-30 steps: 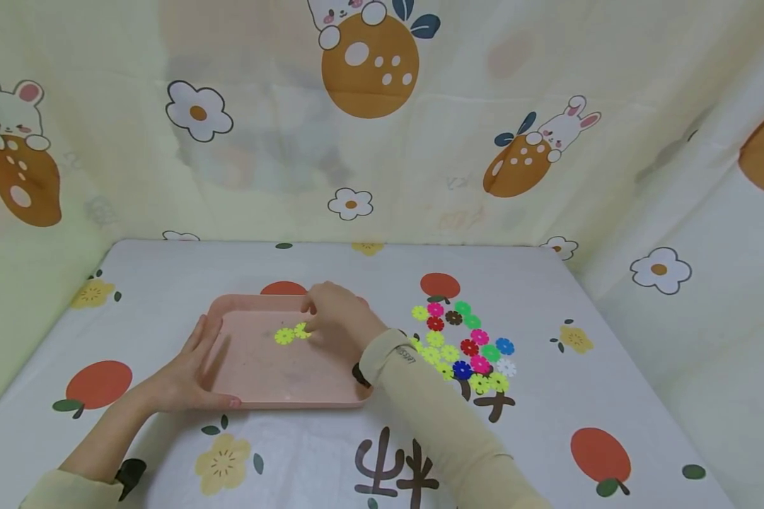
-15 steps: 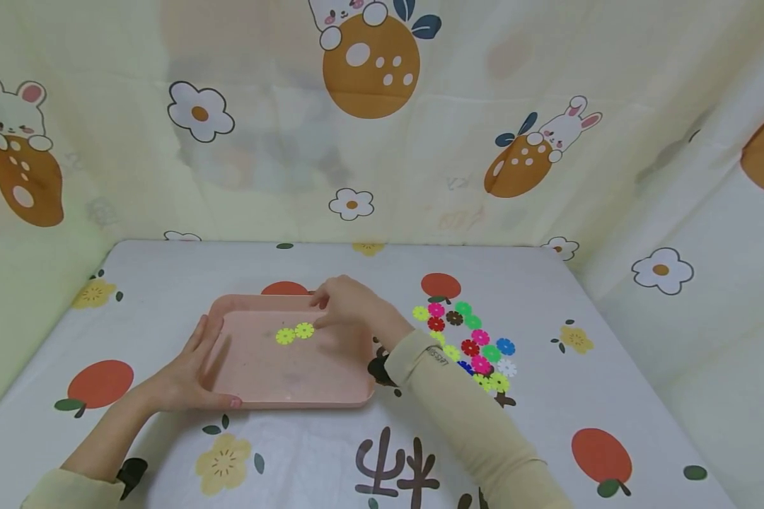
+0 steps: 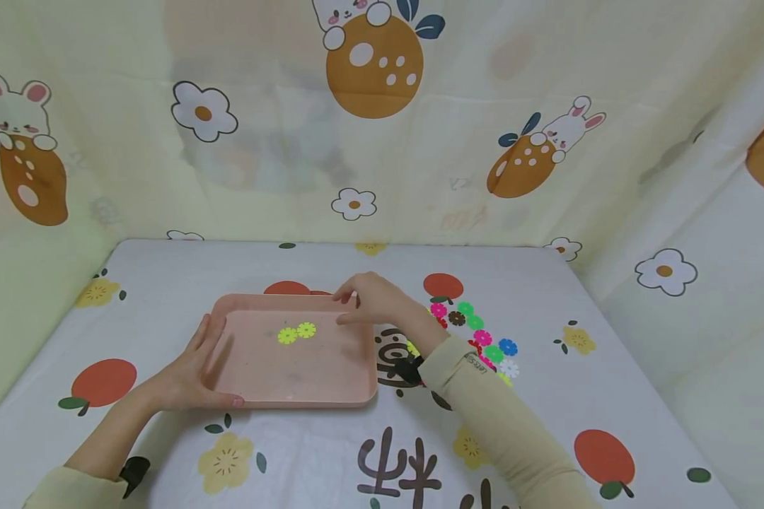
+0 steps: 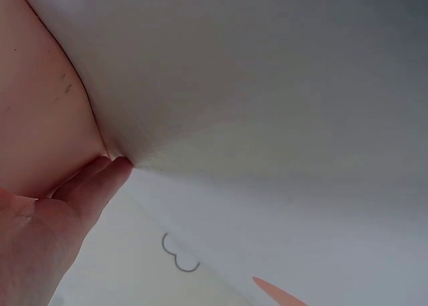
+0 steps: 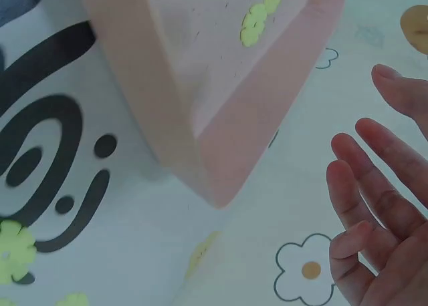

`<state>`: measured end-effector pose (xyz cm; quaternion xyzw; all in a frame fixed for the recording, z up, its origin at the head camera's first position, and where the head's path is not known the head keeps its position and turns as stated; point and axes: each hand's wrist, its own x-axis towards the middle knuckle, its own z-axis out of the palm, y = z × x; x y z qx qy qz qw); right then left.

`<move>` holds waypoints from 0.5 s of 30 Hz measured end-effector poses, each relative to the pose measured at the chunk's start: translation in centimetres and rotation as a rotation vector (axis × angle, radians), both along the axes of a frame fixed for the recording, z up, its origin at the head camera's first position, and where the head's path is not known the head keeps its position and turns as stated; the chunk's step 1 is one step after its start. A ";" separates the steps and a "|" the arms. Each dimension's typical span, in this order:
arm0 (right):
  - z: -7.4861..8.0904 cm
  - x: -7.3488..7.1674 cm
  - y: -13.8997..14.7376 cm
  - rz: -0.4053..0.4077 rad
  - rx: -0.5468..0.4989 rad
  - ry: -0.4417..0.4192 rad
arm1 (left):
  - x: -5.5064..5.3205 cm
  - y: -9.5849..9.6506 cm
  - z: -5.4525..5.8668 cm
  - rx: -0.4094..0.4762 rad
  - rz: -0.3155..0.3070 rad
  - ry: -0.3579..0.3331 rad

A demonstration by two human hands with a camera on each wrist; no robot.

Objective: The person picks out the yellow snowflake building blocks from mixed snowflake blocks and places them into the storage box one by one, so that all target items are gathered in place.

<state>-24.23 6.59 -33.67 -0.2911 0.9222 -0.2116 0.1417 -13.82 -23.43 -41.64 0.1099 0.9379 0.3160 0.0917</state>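
Note:
A pink rectangular tray [image 3: 293, 375] lies on the table, with two yellow-green flower-shaped pieces [image 3: 296, 332] joined end to end inside it. My left hand [image 3: 187, 375] rests against the tray's left side, fingers straight along it and thumb at the front rim. In the left wrist view, straight fingers [image 4: 100, 186] touch the tray's outer wall. Over the tray's back right corner is my right hand [image 3: 378, 300], holding nothing. The right wrist view shows its fingers [image 5: 374, 186] loosely bent and spread, apart from the tray.
Several loose flower-shaped pieces [image 3: 482, 337] in mixed colours lie to the right of the tray, partly hidden behind my right forearm. The white cloth [image 3: 318, 452] carries printed fruit, flowers and dark lettering. A patterned curtain [image 3: 261, 177] stands behind the table.
My right hand has drawn back to the right, away from the joined yellow-green pieces, which stay lying in the tray. My left hand keeps its place at the tray's left side.

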 end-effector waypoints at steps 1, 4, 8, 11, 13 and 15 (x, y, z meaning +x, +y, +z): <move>0.1 0.1 0.3 0.001 -0.004 0.006 | 0.0 0.0 0.0 -0.001 -0.001 0.001; 0.2 0.3 1.2 0.004 -0.012 0.030 | 0.0 -0.1 0.0 0.003 -0.004 -0.001; 0.3 0.4 2.6 0.020 -0.031 0.064 | 0.0 -0.1 0.1 0.009 -0.006 -0.005; 0.3 0.5 3.7 0.015 -0.045 0.082 | 0.0 0.0 0.2 0.011 -0.004 -0.007; 0.2 0.5 4.5 0.005 -0.054 0.095 | 0.1 0.1 0.3 0.010 -0.002 -0.007; 0.0 0.5 5.2 -0.010 -0.060 0.101 | 0.1 0.1 0.3 0.012 -0.003 -0.007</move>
